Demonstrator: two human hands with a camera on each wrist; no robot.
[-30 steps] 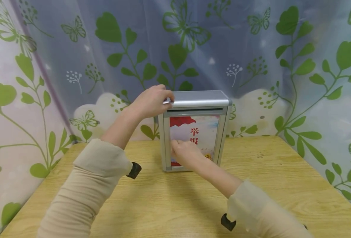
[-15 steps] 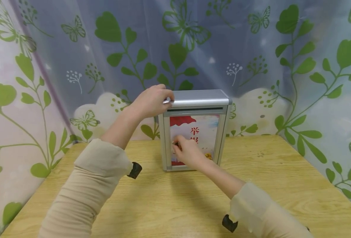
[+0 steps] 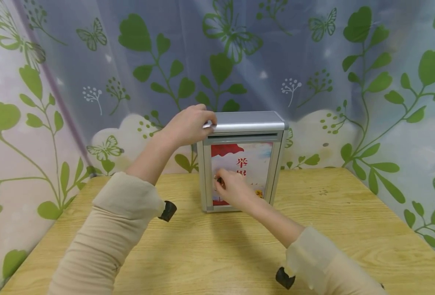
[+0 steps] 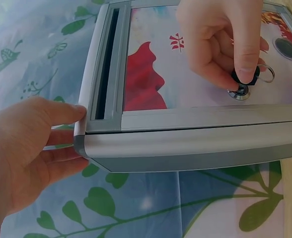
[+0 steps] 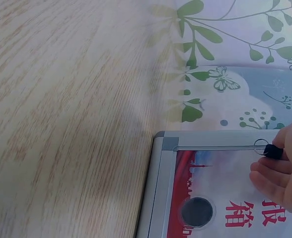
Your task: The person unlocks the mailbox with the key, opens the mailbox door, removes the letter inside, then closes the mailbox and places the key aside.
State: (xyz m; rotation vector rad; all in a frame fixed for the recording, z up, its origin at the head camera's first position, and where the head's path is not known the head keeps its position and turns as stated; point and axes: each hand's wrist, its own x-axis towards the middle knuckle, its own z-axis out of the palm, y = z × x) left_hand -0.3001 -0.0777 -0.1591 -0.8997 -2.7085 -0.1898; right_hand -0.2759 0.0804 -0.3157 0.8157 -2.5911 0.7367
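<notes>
A silver metal box (image 3: pixel 252 119) with a slot near its top and a red-and-white printed front stands on the table. My left hand (image 3: pixel 188 126) holds its top left corner; in the left wrist view the thumb lies on the top edge and the fingers reach behind. My right hand (image 3: pixel 235 189) is at the left side of the front panel. Its thumb and finger pinch a black-headed key (image 4: pixel 255 76) at a round metal lock (image 4: pixel 239 93). A thin ring (image 5: pixel 255 146) hangs from the key. The key's blade cannot be seen.
The wooden table (image 3: pixel 187 254) extends around the box. Behind it hangs a curtain (image 3: pixel 276 49) printed with green leaves and butterflies. A dark round disc (image 5: pixel 196 212) sits low on the box's front.
My right hand has turned at the lock, so that the gap between thumb and fingers now shows. Since half a second ago it is nearly still. My left hand has stayed on the corner.
</notes>
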